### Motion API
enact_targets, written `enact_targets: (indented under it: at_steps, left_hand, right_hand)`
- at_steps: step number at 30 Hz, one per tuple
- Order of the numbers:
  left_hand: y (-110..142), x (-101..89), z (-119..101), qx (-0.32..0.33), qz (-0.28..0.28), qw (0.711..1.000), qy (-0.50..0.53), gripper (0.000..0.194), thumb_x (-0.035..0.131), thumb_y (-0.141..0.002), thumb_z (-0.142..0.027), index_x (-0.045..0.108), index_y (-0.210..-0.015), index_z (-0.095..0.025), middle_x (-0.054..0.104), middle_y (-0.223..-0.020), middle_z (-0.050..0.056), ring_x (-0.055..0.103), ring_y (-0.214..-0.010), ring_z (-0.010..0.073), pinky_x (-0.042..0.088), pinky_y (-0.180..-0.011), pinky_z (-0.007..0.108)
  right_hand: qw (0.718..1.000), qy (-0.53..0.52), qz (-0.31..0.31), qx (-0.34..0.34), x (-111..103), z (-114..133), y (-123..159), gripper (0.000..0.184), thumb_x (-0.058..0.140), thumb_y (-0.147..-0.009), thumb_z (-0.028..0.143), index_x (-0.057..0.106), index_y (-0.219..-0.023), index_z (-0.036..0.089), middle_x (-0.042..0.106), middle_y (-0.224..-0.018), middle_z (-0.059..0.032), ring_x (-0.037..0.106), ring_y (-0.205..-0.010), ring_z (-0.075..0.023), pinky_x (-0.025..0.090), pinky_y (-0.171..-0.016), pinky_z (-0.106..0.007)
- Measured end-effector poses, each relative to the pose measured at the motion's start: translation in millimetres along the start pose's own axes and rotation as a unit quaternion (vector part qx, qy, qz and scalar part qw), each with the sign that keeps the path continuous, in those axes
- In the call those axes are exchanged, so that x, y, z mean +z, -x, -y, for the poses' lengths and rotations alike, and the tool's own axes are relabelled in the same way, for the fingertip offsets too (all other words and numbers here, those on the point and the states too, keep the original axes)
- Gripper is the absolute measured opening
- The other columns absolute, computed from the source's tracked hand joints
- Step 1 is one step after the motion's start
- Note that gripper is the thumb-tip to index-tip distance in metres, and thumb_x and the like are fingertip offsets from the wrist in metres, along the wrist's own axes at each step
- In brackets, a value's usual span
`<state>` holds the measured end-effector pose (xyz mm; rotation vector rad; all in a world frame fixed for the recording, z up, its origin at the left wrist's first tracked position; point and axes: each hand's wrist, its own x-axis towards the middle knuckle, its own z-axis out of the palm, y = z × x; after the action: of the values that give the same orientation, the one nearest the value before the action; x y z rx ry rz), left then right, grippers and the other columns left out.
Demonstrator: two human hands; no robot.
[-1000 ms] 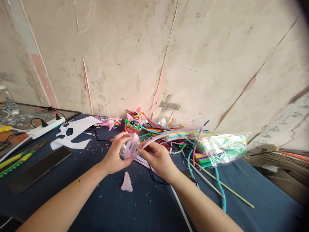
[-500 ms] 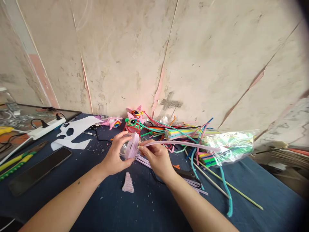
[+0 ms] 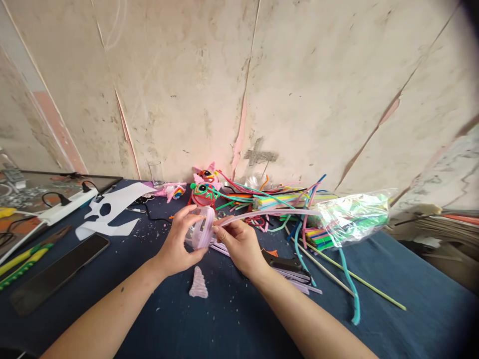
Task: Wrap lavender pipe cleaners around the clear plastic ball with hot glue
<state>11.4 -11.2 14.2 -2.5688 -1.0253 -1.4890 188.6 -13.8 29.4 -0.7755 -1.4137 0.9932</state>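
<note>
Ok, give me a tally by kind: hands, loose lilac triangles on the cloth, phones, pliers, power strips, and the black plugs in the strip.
Left hand and right hand: 2
Lilac triangle: 1
Phone: 1
Pliers: 1
Power strip: 1
Black plugs: 2
Total: 8

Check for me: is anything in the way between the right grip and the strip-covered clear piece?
Nothing visible: the right grip pinches a long lilac strip close beside the strip-covered clear piece, which the left grip holds. The triangular lilac piece lies nearer the viewer, out of the way.
</note>
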Motion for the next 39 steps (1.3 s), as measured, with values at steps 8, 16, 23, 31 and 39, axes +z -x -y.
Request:
enact_targets:
  at_steps: [8,16,23,31,39]
  left_hand:
    - [0.2,0.2,-0.1,0.015,-0.001,1.0,-0.005,0.063,0.068,-0.07,-0.012,0.041,-0.126,-0.023,0.037,-0.138,0.015,0.041,-0.132,0.0322,0.043,-0.104,0.051]
    - [0.7,0.9,2.2,0.004,0.001,1.0,-0.008,0.062,0.071,-0.071,-0.019,0.042,-0.126,-0.022,0.04,-0.134,0.015,0.042,-0.129,0.0328,0.042,-0.104,0.053]
    - [2.0,5.8,2.9,-0.014,-0.023,1.0,-0.008,0.067,0.073,-0.068,-0.021,0.041,-0.126,-0.023,0.043,-0.131,0.013,0.044,-0.127,0.0311,0.042,-0.104,0.051]
    - [1.6,7.7,0.7,-0.039,-0.032,0.998,-0.025,0.064,0.071,-0.069,-0.02,0.042,-0.125,-0.024,0.044,-0.128,0.012,0.046,-0.124,0.0302,0.042,-0.103,0.052]
    - [1.8,6.5,-1.7,-0.041,-0.015,0.999,-0.013,0.062,0.07,-0.07,-0.02,0.042,-0.125,-0.024,0.044,-0.128,0.012,0.044,-0.125,0.0303,0.041,-0.105,0.052]
  right_hand:
    - [0.999,0.033,-0.017,-0.022,-2.2,-3.9,-1.3,0.015,0.067,-0.076,0.034,0.067,-0.075,0.019,0.061,-0.071,-0.0015,0.052,-0.062,-0.0143,0.045,-0.057,-0.026]
    - [0.998,0.05,-0.014,-0.031,-2.0,-6.9,-0.9,0.014,0.066,-0.076,0.033,0.067,-0.074,0.019,0.061,-0.071,-0.0017,0.053,-0.064,-0.015,0.045,-0.06,-0.027]
    - [0.999,0.037,-0.006,-0.029,1.3,-6.8,-0.4,0.015,0.067,-0.075,0.034,0.067,-0.074,0.019,0.064,-0.072,-0.0028,0.056,-0.066,-0.0161,0.046,-0.065,-0.029]
    - [1.0,0.011,0.005,-0.003,4.0,-7.5,-0.8,0.019,0.068,-0.074,0.037,0.065,-0.071,0.019,0.059,-0.068,-0.0006,0.052,-0.062,-0.0142,0.045,-0.059,-0.027]
    - [0.997,-0.054,0.001,0.058,1.0,-4.3,-4.2,0.03,0.072,-0.068,0.047,0.062,-0.071,0.019,0.053,-0.061,0.0023,0.046,-0.054,-0.0117,0.041,-0.05,-0.025]
